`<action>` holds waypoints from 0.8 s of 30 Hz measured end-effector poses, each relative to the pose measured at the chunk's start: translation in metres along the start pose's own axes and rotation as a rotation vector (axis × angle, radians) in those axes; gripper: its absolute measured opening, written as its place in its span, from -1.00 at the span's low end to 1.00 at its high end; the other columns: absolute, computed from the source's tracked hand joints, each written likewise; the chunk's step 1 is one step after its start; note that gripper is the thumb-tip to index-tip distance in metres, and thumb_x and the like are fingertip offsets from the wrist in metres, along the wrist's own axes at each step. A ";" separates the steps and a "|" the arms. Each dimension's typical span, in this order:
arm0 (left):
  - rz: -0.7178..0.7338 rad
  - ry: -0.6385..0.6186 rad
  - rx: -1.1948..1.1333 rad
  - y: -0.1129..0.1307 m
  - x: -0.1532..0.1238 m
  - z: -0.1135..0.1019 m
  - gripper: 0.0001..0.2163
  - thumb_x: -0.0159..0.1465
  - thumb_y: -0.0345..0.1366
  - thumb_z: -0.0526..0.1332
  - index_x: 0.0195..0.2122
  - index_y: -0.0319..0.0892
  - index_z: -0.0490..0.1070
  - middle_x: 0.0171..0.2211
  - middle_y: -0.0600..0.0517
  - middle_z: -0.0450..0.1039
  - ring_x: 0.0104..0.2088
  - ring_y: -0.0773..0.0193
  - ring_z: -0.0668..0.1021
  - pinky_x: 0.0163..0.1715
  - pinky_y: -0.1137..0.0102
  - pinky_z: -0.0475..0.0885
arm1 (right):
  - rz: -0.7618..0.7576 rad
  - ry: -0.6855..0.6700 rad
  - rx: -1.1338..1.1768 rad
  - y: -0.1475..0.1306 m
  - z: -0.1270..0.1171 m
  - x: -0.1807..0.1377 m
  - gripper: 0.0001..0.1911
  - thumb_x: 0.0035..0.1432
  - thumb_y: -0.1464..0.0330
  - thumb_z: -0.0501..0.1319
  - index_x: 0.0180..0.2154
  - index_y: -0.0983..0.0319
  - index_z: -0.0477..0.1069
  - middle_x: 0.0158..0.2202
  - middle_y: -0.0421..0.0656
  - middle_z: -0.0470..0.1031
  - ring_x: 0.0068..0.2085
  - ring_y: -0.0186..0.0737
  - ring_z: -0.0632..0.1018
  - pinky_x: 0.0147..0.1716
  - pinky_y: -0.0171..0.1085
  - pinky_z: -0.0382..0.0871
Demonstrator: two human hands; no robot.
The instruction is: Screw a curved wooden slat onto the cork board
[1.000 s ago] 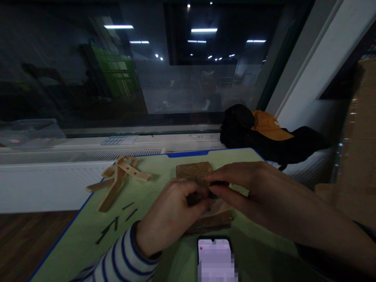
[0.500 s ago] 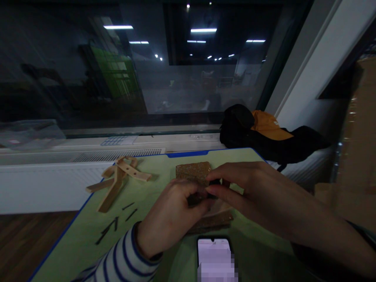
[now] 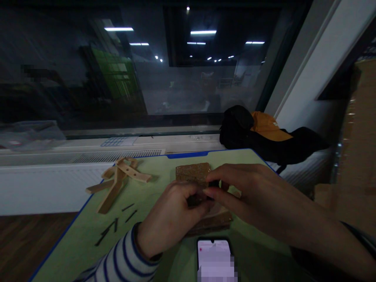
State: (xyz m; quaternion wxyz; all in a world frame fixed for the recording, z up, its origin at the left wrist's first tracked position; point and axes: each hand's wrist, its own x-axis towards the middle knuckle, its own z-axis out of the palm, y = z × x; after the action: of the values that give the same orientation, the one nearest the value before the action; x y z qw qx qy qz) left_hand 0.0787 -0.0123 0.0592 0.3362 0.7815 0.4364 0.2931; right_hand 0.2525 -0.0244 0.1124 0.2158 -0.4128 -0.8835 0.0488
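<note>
Over a brown block that looks like taped cardboard (image 3: 192, 172), my two hands meet with fingertips nearly touching. My right hand (image 3: 249, 192) pinches a small dark piece (image 3: 214, 183) between thumb and fingers; its kind is hard to make out. My left hand (image 3: 173, 217) is curled with thumb and fingers together, and what it grips is hidden by the fingers and shadow. Below the fingertips a pale strip (image 3: 219, 209), perhaps wood, lies over the block. Several dark thin screws or nails (image 3: 104, 233) lie on the green tabletop to the left of my left hand.
Light wooden pieces with holes (image 3: 117, 182) stand joined or stacked at the table's left edge. A phone (image 3: 216, 254) with a lit screen lies near me. Beyond the blue-edged table (image 3: 158, 168), a black bag (image 3: 237, 125) and an orange cap (image 3: 272, 125) rest by the window.
Both hands stay almost in place. My right fingertips have shifted very slightly left, and the view has tilted a little.
</note>
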 end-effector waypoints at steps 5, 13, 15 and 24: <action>0.018 -0.013 -0.012 0.001 0.000 -0.001 -0.89 0.15 -0.40 0.19 -0.35 -0.16 0.51 -0.35 0.07 0.56 -0.33 0.28 0.53 -0.32 0.43 0.35 | -0.044 0.038 0.052 0.000 -0.003 -0.003 -0.78 0.18 0.38 0.15 -0.11 0.08 0.34 -0.22 -0.34 0.53 -0.29 -0.36 0.53 -0.36 -0.37 0.27; 0.030 0.023 0.050 0.001 0.000 -0.001 -0.91 0.15 -0.38 0.20 -0.40 -0.15 0.50 -0.37 0.07 0.56 -0.35 0.28 0.53 -0.31 0.40 0.35 | -0.080 0.030 0.119 -0.001 -0.007 -0.004 -0.78 0.16 0.48 0.12 -0.18 0.08 0.39 -0.23 -0.38 0.53 -0.25 -0.39 0.53 -0.29 -0.42 0.27; 0.032 0.028 0.066 0.001 0.000 -0.001 -0.91 0.14 -0.36 0.22 -0.36 -0.14 0.51 -0.36 0.07 0.56 -0.35 0.27 0.53 -0.30 0.39 0.35 | -0.077 0.027 0.111 -0.001 -0.007 -0.003 -0.79 0.16 0.48 0.13 -0.20 0.08 0.38 -0.25 -0.40 0.53 -0.26 -0.42 0.53 -0.30 -0.43 0.25; 0.030 0.027 0.075 0.001 0.000 -0.001 -0.89 0.14 -0.37 0.23 -0.33 -0.13 0.53 -0.34 0.07 0.56 -0.33 0.27 0.53 -0.27 0.38 0.34 | -0.055 0.017 0.066 0.001 -0.007 -0.002 -0.83 0.16 0.45 0.14 -0.23 0.07 0.36 -0.29 -0.43 0.52 -0.30 -0.44 0.52 -0.35 -0.41 0.23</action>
State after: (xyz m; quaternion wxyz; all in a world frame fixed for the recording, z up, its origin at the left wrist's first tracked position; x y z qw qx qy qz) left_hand 0.0785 -0.0127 0.0605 0.2962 0.7961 0.4397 0.2918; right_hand 0.2571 -0.0263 0.1178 0.2381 -0.3815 -0.8906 0.0684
